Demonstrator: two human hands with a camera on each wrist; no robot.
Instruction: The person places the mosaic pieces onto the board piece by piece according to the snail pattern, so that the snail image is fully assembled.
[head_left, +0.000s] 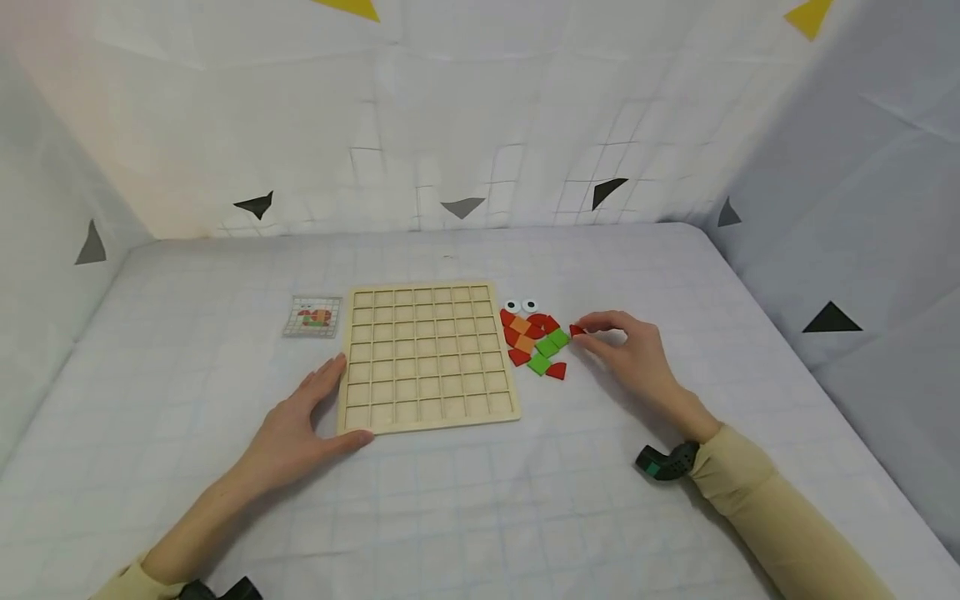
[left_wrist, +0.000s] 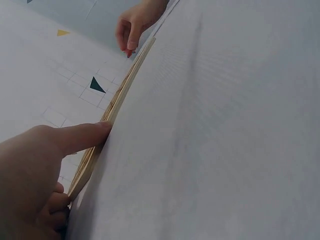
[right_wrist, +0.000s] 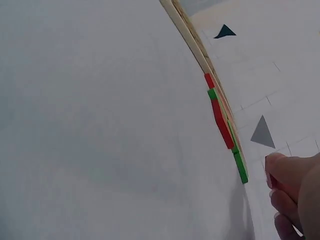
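A square wooden grid board (head_left: 431, 354) lies flat on the table. My left hand (head_left: 296, 429) rests at its lower left corner, thumb on the near edge and fingers along the left side. Between thumb and fingertips my right hand (head_left: 637, 350) pinches a small red piece (head_left: 577, 330), also seen in the right wrist view as a red piece (right_wrist: 270, 172). Just left of that hand lies a cluster of red, orange and green tiles, among them a green tile (head_left: 539, 364) and an orange tile (head_left: 521, 325). Two white eye pieces (head_left: 530, 306) sit above them.
Left of the board lies a small picture card (head_left: 312, 317) with a red, orange and green figure on a grid. White cloth covers the table (head_left: 480, 517) and the walls around it. Black triangles (head_left: 832, 317) mark the walls.
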